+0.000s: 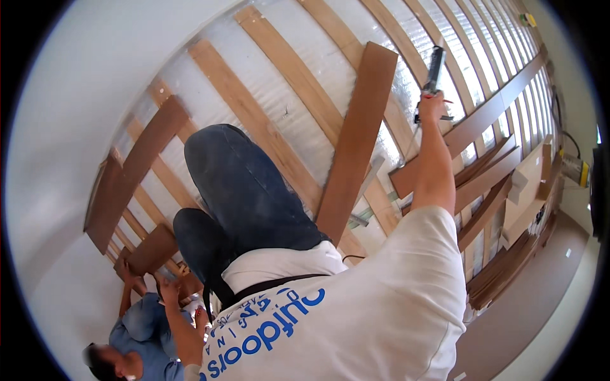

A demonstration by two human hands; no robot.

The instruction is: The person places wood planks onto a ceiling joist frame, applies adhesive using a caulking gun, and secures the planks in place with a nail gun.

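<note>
In my outstretched right hand [432,106] is a caulking gun [435,73], its dark tube pointing away from me over the wooden battens [460,82]. The fingers wrap round its handle end. My left hand [169,290] is low on the left, close to a short brown board [149,253] and to a co-worker's hand [129,277]. Its fingers are small and partly hidden, so their grip does not show. A long brown floorboard [359,140] lies across the battens between my bent knee [235,171] and my right arm.
Battens run in rows over a silvery sheet [279,105]. Loose boards [149,143] lie at the left, and others [486,178] to my right beside an opened cardboard box [527,190]. A co-worker in blue [149,336] crouches at lower left. A metal bar [372,181] lies beside the long board.
</note>
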